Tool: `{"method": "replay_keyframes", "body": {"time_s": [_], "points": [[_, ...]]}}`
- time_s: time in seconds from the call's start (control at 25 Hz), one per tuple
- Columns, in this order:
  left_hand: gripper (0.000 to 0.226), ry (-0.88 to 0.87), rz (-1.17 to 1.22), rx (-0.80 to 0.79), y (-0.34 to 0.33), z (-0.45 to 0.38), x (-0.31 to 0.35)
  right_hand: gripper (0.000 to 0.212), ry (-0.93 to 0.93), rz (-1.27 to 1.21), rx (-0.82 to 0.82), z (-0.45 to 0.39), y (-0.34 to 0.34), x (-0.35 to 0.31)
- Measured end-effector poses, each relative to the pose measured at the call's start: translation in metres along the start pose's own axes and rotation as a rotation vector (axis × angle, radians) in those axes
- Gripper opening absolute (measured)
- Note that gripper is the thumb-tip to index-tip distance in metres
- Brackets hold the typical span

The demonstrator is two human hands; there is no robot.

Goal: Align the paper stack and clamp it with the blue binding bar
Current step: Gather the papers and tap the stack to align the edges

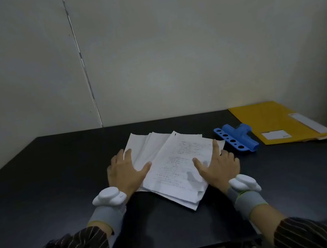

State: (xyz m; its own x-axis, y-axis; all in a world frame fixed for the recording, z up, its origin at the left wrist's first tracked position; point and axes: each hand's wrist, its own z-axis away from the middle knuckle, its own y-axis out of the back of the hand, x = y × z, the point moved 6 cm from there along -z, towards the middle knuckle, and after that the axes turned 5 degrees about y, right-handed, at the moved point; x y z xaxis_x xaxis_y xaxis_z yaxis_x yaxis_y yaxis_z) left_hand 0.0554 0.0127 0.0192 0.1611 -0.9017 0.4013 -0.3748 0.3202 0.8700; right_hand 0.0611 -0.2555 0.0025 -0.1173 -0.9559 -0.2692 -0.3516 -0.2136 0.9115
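A loose, fanned stack of white paper (pixel 174 160) lies on the dark table (pixel 61 181), its sheets skewed and its top sheet covered in handwriting. My left hand (pixel 124 173) rests flat on the stack's left side, fingers spread. At the stack's right edge my right hand (pixel 219 164) also lies flat with fingers apart, thumb on the top sheet. The blue binding bar (pixel 237 138), with a row of holes and a tube-like spine, lies on the table just right of the paper, beyond my right hand and untouched.
A yellow folder (pixel 274 122) with white labels lies at the back right, next to the bar. A pale wall stands right behind the table's far edge. White trackers on grey bands sit on both wrists.
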Motion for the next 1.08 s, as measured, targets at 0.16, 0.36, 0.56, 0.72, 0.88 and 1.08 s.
{"method": "replay_keyframes", "body": {"time_s": [0.16,0.36,0.56,0.72,0.88,1.08], "points": [[0.081,0.109,-0.001,-0.067,-0.011,-0.014,-0.015,0.092,-0.026,0.032,-0.042,-0.007,-0.012,0.001],[0.077,0.177,0.065,-0.15,-0.025,-0.03,-0.028,0.092,-0.026,0.038,-0.054,-0.016,-0.021,-0.003],[0.073,0.19,0.183,-0.191,-0.032,-0.047,-0.028,0.093,0.014,-0.009,-0.066,-0.028,-0.026,-0.01],[0.075,0.249,0.324,-0.215,-0.036,-0.061,-0.027,0.091,0.063,-0.084,-0.082,-0.037,-0.031,-0.02],[0.068,0.29,0.413,-0.267,-0.042,-0.07,-0.026,0.089,0.128,-0.164,-0.116,-0.045,-0.038,-0.034],[0.052,0.298,0.473,-0.278,-0.044,-0.08,-0.031,0.088,0.184,-0.26,-0.16,-0.056,-0.049,-0.045]]}}
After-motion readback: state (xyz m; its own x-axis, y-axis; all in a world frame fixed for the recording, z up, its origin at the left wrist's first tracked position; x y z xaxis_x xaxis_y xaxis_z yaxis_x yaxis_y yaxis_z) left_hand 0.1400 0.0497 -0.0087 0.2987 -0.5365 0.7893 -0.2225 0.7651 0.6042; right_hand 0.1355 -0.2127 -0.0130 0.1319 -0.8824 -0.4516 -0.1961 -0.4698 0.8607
